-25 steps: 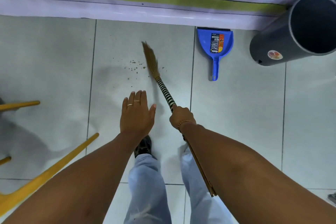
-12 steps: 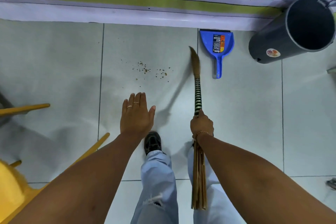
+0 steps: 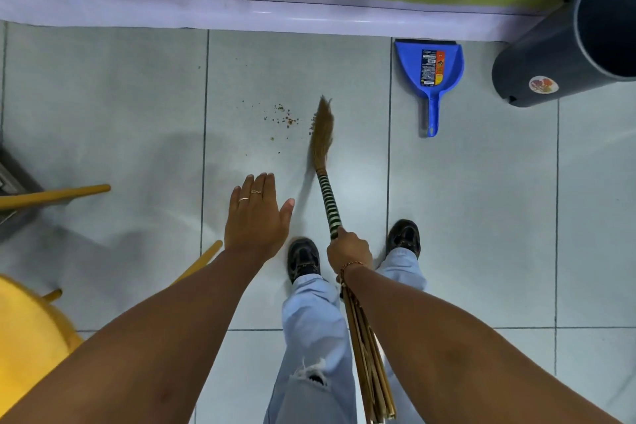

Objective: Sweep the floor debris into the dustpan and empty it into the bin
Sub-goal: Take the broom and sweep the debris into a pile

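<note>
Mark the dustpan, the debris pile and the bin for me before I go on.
dustpan [image 3: 429, 65]: head view, on the blue pan body beside its label.
debris [image 3: 288, 119]: head view, on the densest cluster of crumbs left of the broom bristles.
bin [image 3: 537, 58]: head view, on the dark outer wall.

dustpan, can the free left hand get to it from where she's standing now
Probably not without stepping or bending: the open left hand hovers well short of the dustpan, with the broom between. Floor around it looks free.

From your feet, the debris [image 3: 284, 119] lies at eleven o'clock, just left of the broom [image 3: 322, 134] head; dustpan [image 3: 429, 70] at one, bin [image 3: 564, 45] beyond at two.
</note>
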Demonstrator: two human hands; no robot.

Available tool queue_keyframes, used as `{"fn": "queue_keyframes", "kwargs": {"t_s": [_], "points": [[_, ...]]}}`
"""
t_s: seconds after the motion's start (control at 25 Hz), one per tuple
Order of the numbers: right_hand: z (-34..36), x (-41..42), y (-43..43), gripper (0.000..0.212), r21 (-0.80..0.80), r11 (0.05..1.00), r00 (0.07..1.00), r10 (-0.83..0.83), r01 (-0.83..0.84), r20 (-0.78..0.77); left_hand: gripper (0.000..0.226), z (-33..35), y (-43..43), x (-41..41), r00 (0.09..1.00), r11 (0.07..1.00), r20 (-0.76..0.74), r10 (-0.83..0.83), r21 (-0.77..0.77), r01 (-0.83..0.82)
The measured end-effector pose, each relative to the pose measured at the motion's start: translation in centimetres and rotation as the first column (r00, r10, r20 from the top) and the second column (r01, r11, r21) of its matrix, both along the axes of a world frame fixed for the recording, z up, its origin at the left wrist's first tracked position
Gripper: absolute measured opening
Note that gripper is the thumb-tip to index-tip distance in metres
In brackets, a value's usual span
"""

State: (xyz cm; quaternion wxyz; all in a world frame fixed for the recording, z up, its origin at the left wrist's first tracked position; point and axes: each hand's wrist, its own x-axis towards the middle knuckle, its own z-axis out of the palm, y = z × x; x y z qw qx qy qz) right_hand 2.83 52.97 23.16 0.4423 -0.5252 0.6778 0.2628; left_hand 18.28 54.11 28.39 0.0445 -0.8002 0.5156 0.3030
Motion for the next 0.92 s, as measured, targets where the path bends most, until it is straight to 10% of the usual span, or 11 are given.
{"fn": "queue_keyframes", "kwargs": {"t_s": [0.48,0.72,0.92], "points": [[1.1,3.7,-1.1,0.040,-0.101,0.995,0.985,-0.002,0.020,0.170,0.059,0.2,1.6,-0.5,0.997,0.997,-0.005,0.077,0.025,-0.077],[2.1,-2.4,-3.9,0.046,-0.288,0.933,0.976,-0.200,0.215,0.081,0.058,0.9,0.2,-1.8,0.999,0.999,-0.011,0.033,-0.017,-0.033],[-0.4,-4.2,-7.9,0.034,-0.149,0.898,0.905,-0.424,0.415,-0.031,0.071,0.6,-1.4,-1.3,1.000,0.999,-0.006,-0.028,-0.047,0.027]]}}
